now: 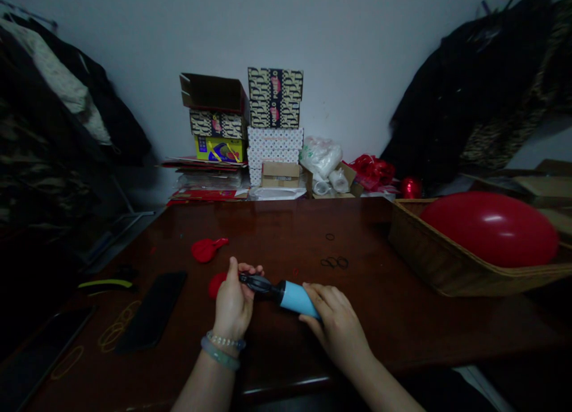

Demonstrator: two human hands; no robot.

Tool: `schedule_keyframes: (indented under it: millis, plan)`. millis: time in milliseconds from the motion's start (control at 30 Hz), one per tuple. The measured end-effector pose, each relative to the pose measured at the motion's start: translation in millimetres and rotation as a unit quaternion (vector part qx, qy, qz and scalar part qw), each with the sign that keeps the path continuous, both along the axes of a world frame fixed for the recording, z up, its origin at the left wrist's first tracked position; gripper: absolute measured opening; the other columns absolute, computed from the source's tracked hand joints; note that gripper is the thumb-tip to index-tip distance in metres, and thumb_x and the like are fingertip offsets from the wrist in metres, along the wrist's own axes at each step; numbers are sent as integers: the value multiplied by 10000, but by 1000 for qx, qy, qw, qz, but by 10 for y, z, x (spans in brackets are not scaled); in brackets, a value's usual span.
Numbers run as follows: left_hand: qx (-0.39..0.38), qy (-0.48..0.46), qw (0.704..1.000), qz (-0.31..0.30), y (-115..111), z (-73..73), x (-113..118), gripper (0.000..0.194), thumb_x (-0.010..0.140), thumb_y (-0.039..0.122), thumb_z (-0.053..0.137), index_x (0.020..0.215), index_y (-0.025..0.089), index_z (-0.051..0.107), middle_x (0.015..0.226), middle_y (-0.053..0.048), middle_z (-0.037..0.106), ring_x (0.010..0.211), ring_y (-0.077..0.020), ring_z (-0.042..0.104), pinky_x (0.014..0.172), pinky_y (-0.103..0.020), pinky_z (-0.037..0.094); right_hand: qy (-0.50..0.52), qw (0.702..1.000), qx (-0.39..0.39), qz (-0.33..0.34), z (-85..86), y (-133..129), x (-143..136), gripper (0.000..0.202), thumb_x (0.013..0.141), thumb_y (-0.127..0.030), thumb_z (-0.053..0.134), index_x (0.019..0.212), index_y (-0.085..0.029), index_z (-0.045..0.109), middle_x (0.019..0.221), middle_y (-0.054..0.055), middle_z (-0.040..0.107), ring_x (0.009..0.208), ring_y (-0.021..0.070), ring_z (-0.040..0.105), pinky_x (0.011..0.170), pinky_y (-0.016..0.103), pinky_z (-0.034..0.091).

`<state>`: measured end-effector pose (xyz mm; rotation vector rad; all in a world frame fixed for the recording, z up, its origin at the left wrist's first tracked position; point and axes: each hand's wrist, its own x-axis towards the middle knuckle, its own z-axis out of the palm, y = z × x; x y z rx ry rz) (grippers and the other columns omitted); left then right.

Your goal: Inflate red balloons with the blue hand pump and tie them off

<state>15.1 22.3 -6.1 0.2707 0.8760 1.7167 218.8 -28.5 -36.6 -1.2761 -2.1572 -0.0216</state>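
- I have the light-blue cylindrical pump (298, 299) above the near middle of the worktop (277, 221), its black tapered nozzle (261, 284) pointing left.
- My right hand (335, 319) is wrapped around the blue barrel; a loose grip there could let it twist or slide.
- My left hand (235, 301) is half curled at the nozzle's tip, thumb raised; I can't tell how firmly it grips, and a weak hold could let the tip swing away.
- A red rubbery piece (216, 285) shows behind that hand; whether it joins the nozzle is hidden, so a poor seat could leak or slip unnoticed.
- Left and beyond lies a limp red balloon (205, 251), which a wide sweep might brush aside.
- Far right, a large inflated red balloon (491, 227) sits in the woven tan basket (447, 281); a rough edge could, I judge, burst it.
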Motion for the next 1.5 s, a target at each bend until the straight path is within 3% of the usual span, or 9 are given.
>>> schedule_keyframes:
  millis: [167,300,500,600,700,800,967,1133,1500]
  plan:
    - [47,30,997,-46,-16,-28,67,286,889,342,491,863,103,648,898,-127,673,873,-213,657,795,-324,505,31,1000,-3,-1,6,24,22,526,833,-279,628,1326,-227,451,1141,100,606,1004,245,567,864,411,493]
    - [90,73,992,-54,-7,-53,63,296,845,307,552,1036,109,662,1123,-147,647,1028,-215,615,899,-309,452,35,999,5,5,10,43,56,539,839,-285,626,1338,-216,434,1158,104,597,1014,245,560,879,417,484]
    - [65,14,987,-145,1,-55,-63,252,774,200,562,961,111,706,1232,-157,594,1116,-263,565,931,-366,455,11,1000,27,10,17,18,36,518,851,-316,603,1334,-216,446,1159,107,604,1013,249,564,862,412,491]
    - [76,13,991,-111,15,-42,-89,296,763,146,543,1013,175,697,1261,-104,582,1133,-224,557,953,-342,443,6,1000,7,22,-3,-7,-6,511,847,-327,608,1323,-215,461,1151,106,606,1003,245,567,855,406,495]
    - [74,-5,994,-83,30,-39,-45,239,847,277,537,1011,176,678,1176,-113,621,1076,-208,587,930,-347,457,23,999,-11,23,-33,-25,-37,514,846,-322,610,1327,-221,458,1140,106,607,994,241,570,853,403,499]
    - [67,-67,994,-62,15,-41,30,248,875,371,526,867,152,642,896,-86,661,881,-185,634,852,-370,495,42,999,-28,18,-48,-39,-56,531,843,-312,619,1337,-226,445,1152,106,602,996,243,570,862,406,498]
    - [114,-103,988,-15,-35,-16,73,393,825,422,597,598,172,395,505,65,373,443,-64,409,509,-218,432,55,995,-77,23,-42,-96,-137,548,823,-266,643,1332,-221,447,1169,96,601,1019,243,566,895,404,485]
    - [116,-104,988,-19,-53,21,15,447,807,396,628,585,179,307,484,82,261,387,-47,268,406,-198,284,65,988,-135,35,-49,-156,-233,560,767,-256,705,1284,-205,497,1154,89,613,1019,254,572,904,407,479]
    - [125,-125,984,22,-35,83,-189,434,841,347,587,596,186,267,483,81,250,386,-57,266,406,-209,283,25,993,-108,33,39,-26,-41,572,789,-270,684,1314,-206,467,1198,104,600,1061,260,559,929,432,455]
